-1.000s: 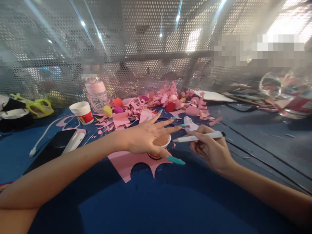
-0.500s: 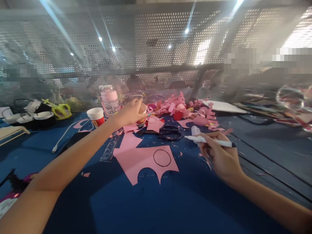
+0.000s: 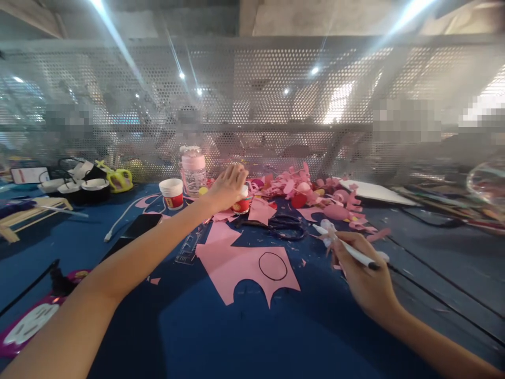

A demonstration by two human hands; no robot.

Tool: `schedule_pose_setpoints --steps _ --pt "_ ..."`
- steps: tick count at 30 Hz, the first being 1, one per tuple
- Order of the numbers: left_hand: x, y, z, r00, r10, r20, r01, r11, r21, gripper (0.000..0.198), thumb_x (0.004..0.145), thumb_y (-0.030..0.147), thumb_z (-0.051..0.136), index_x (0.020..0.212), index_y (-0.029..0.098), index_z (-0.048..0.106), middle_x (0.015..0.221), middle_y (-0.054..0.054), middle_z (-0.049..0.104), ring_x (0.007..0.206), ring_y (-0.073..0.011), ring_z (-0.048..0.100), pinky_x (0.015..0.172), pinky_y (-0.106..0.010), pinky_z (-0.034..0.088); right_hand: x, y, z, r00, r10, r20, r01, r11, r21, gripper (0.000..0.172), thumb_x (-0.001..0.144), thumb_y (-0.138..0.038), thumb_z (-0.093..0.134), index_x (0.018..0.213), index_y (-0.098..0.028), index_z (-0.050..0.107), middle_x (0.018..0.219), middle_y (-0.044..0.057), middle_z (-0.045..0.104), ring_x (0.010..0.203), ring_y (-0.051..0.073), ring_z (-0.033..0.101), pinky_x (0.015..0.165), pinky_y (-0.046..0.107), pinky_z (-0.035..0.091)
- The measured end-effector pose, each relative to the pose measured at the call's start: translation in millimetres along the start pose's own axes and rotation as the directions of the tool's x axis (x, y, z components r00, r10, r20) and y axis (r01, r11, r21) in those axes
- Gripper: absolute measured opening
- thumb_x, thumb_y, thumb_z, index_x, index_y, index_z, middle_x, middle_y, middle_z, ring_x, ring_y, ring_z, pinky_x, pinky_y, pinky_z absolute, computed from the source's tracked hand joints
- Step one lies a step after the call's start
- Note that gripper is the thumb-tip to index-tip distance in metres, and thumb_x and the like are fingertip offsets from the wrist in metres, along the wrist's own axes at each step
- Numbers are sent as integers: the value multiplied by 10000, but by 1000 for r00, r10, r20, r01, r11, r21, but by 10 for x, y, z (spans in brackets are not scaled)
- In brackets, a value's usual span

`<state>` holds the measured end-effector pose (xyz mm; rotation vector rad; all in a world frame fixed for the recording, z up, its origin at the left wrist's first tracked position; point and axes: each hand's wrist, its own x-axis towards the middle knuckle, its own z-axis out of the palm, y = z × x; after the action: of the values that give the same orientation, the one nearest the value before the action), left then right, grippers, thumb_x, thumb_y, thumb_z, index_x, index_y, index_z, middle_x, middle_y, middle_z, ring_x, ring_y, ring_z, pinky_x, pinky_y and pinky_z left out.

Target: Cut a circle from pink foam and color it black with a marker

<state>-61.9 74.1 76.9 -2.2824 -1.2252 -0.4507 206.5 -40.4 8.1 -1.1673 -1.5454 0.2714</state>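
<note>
My left hand (image 3: 231, 181) reaches to the back of the blue table, its fingers curled over the top of a red and white paper cup (image 3: 242, 205). Anything between those fingertips is hidden. In my right hand (image 3: 359, 258) is a white marker (image 3: 357, 252) with a dark end, held above the table. A whitish translucent object (image 3: 327, 231) lies by its fingertips; I cannot tell its kind. Between my arms rests a pink paper sheet (image 3: 244, 266) with curved cut-outs and a drawn black circle (image 3: 273, 266). Behind it are dark-handled scissors (image 3: 288, 227) and a clear ruler (image 3: 186, 250).
Pink paper scraps (image 3: 300, 184) are heaped at the back. A cup stack (image 3: 172, 195) and a pink-lidded bottle (image 3: 193, 171) stand left of my left hand. A black phone-like slab (image 3: 138, 229) lies near my forearm. A perforated screen (image 3: 272, 105) rises behind.
The camera view has tilted up and turned left. My left hand has curled higher over the cup. My right hand has turned the marker so its dark end points lower.
</note>
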Motion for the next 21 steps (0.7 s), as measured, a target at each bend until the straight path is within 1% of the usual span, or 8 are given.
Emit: schedule_pose_setpoints --steps 2,3,4,6,11,16,18,21 --pt "-38 154 -94 994 15 110 -21 998 55 366 880 253 436 1189 58 404 1239 -207 446 1192 -312 407 931 -407 395 -6 -3 4 1000 -14 10 14 1000 -8 187 857 -395 510 833 -214 550 592 -19 495 519 130 454 500 267 369" --pt "-66 232 -118 977 -8 213 -7 998 69 355 891 268 417 1181 64 417 1194 -200 487 1142 -304 463 877 -395 435 -7 -6 11 999 -25 22 25 1000 -7 183 860 -392 506 840 -216 550 601 -17 504 533 134 465 516 269 377" --pt "-99 306 -125 964 -22 267 4 998 68 341 890 289 422 1140 60 457 1120 -200 536 1039 -295 541 790 -374 477 -5 -10 25 999 -38 33 38 999 -2 180 860 -392 505 845 -218 551 610 -16 513 547 138 475 536 273 385" --pt "-164 428 -97 944 -44 326 20 997 79 331 862 280 472 1090 42 502 1053 -215 572 906 -290 606 693 -355 501 4 -24 77 997 -53 52 52 998 20 186 856 -402 508 840 -223 557 627 -14 525 576 145 492 573 283 398" --pt "-211 551 -24 949 -59 310 25 993 114 314 832 78 418 1127 -6 481 1053 -239 558 952 -302 583 692 -352 501 64 -61 308 993 73 90 -85 987 136 241 839 -458 506 793 -226 552 615 -20 504 567 144 485 529 274 392" --pt "-117 539 -128 980 -117 161 90 981 170 440 801 -76 254 1210 2 397 1082 -217 510 923 -242 571 680 -294 488 111 2 392 983 143 119 -168 957 236 252 820 -464 525 808 -216 568 619 -17 519 564 135 496 533 271 401" --pt "-99 534 -148 985 -115 127 92 980 177 433 818 -59 255 1222 25 388 1146 -216 473 895 -224 574 641 -272 481 118 52 354 980 164 113 -188 949 254 241 816 -452 537 799 -213 568 616 -16 520 560 134 498 540 275 410" --pt "-129 539 -119 972 -105 212 73 985 154 334 899 154 357 1209 38 405 1120 -208 507 867 -243 589 613 -282 475 125 110 296 979 187 76 -201 943 266 220 817 -438 539 797 -220 558 601 -20 519 545 137 492 542 282 414"
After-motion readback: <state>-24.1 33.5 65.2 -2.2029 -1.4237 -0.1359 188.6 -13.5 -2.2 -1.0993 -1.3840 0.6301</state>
